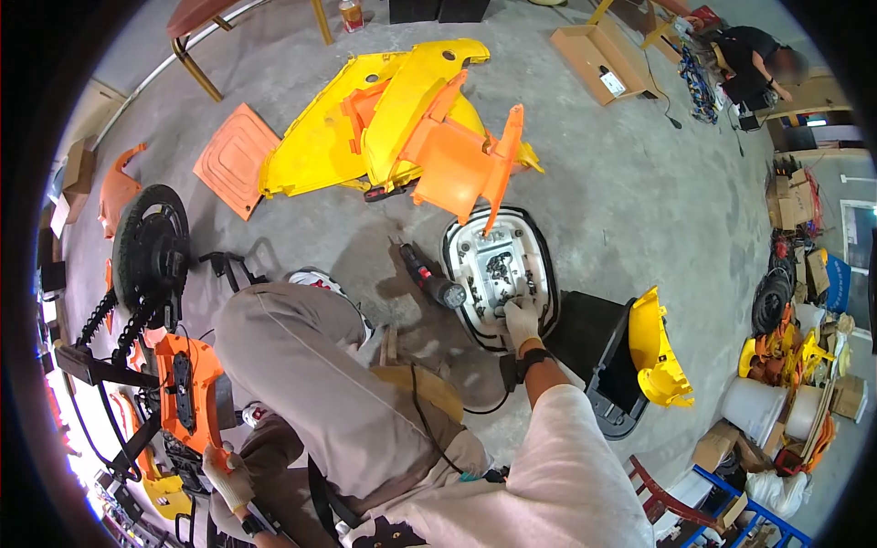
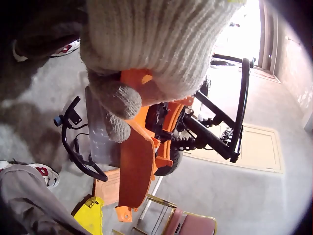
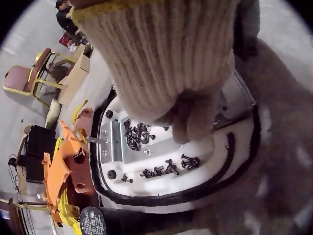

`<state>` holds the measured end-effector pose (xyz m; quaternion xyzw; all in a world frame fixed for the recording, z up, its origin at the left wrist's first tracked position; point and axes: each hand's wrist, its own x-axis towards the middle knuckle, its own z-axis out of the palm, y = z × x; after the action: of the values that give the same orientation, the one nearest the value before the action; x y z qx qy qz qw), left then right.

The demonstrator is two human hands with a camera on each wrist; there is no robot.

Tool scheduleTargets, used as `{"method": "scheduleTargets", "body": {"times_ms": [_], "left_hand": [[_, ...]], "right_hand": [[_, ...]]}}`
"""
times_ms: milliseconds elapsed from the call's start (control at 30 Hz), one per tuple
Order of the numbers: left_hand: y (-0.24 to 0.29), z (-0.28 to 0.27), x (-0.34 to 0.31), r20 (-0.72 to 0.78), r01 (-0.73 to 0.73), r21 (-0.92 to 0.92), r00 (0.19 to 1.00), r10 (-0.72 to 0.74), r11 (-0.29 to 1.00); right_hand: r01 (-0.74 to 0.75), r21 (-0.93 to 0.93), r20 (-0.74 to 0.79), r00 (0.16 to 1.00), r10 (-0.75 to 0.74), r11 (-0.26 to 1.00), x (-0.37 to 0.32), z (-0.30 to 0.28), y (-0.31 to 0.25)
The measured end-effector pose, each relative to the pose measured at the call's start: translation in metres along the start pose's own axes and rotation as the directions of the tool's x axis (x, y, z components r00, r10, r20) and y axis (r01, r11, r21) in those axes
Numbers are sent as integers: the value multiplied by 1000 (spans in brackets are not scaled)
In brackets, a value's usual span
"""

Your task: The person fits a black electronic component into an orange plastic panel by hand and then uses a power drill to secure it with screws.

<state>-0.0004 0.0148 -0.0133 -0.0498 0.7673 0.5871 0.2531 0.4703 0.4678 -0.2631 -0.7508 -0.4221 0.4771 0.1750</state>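
Screws [image 1: 499, 267] lay in the seat [image 1: 461, 274]. The drill [image 1: 431, 277] lay just left of it, and the panels [image 1: 402, 128] lay behind it.

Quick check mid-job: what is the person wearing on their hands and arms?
The right hand wears an off-white ribbed knit glove with a yellow cuff edge; the left hand wears a matching glove. Above the right glove sits a black wrist strap, then a pale loose sleeve. A dark band shows at the left wrist.
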Motion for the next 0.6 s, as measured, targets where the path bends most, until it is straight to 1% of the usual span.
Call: {"method": "scheduleTargets", "body": {"times_ms": [33,67,100,133,167,200,233,267,300,333,367,400,433,467,533,567,600], "left_hand": [[1,1,-2,0,3,0,1000,-3,1000],[2,3,-4,58,-133,213,991,123,968],[3,4,-5,141,-271,406,962,233,873],[2,4,-5,142,-269,406,963,231,873],[0,7,-5,69,-244,332,970,235,911],[0,8,-5,31,-231,294,972,232,927],[1,9,-5,-6,-220,255,973,229,942],[8,14,-7,-15,-109,123,994,112,986],[13,17,-9,-9,7,-10,1000,-7,1000],[14,17,-8,-11,8,-9,1000,-8,1000],[15,16,-8,-2,6,22,1000,-6,1000],[14,12,-7,-1,6,37,1000,-6,999],[12,9,-5,0,5,53,1000,-5,999],[6,0,-1,25,8,17,1000,-8,1000],[4,0,-3,44,11,-15,999,-10,1000],[7,11,-11,39,-77,43,996,75,996],[10,16,-16,40,-163,102,986,160,981]], "right_hand": [[-122,94,69,991,116,988,-25,-9,-30],[-247,179,147,964,222,952,-39,-15,-47],[-184,218,164,975,150,959,-39,-17,-38],[-184,216,163,975,151,959,-39,-18,-38],[-158,211,181,976,120,965,-39,-20,-39],[-132,206,200,976,90,970,-38,-21,-39],[-133,204,200,975,91,970,-28,-19,-28],[5,104,145,989,-20,995,-14,-14,-13],[137,-3,102,985,-136,991,-7,-10,-8],[136,-4,105,985,-135,991,0,-8,-4],[231,-131,53,973,-226,964,4,-4,-6],[314,-259,16,947,-322,913,0,0,-23],[397,-482,3,892,-452,781,-8,-2,-38],[398,-481,9,893,-450,781,-7,1,-49],[323,-559,67,935,-347,763,0,9,-61],[412,-631,103,884,-455,657,1,14,-62],[411,-630,109,887,-450,659,2,17,-64]]}}
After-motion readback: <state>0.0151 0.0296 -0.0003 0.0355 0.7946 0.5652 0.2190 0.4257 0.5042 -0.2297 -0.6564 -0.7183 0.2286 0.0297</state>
